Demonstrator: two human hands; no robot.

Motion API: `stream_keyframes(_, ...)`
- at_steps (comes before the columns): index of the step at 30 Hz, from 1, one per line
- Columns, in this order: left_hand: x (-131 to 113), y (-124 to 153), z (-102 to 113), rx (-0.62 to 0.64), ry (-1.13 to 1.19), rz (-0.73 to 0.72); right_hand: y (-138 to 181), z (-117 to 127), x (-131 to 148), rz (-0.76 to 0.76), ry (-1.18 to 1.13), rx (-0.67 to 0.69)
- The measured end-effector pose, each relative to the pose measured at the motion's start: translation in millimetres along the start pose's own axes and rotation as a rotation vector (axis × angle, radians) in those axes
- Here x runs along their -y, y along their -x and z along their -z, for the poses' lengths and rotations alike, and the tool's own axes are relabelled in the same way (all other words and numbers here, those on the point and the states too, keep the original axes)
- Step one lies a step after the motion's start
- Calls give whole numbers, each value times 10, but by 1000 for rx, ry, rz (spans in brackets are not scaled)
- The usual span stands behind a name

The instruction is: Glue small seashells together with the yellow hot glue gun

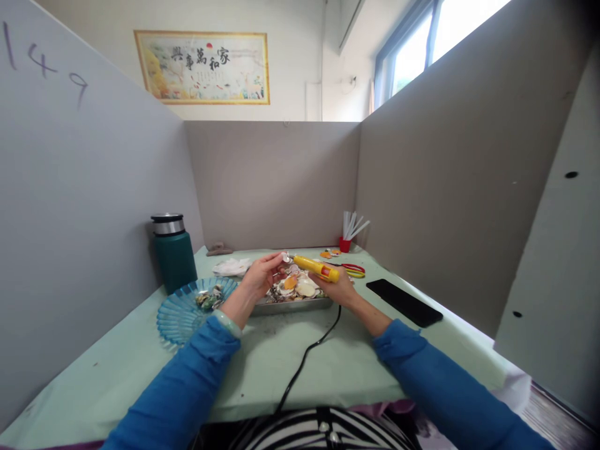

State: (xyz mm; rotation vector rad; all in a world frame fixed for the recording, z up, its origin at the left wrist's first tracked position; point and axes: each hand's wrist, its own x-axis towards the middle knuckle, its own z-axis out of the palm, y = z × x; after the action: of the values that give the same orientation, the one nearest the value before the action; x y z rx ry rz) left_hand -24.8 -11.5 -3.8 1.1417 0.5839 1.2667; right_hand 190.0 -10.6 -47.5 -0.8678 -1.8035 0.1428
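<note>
My left hand (265, 276) pinches a small white shell (285, 257) between thumb and fingertips, above the tray. In my right hand (341, 289) is a yellow hot glue gun (312, 267), its nozzle pointing left and close to the shell; whether they touch I cannot tell. A black cord (307, 356) runs across the table toward my lap. Below both hands lies a shallow metal tray (291, 306) heaped with white and orange shells (307, 287). My wrists and the glue gun hide part of the heap.
On the left stand a blue glass plate (171, 312) holding small greenish pieces and a teal bottle (174, 253). A crumpled white plastic bag (230, 267) lies behind. To the right are red-and-yellow-handled scissors (355, 270), a black phone (404, 302) and a red cup (345, 244) of glue sticks. Grey partitions (276, 181) enclose the table.
</note>
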Motion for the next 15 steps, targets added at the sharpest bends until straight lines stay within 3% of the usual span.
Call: stream_keyframes(15, -36, 33, -52, 18, 12, 12, -6, 2, 29, -5, 1, -18)
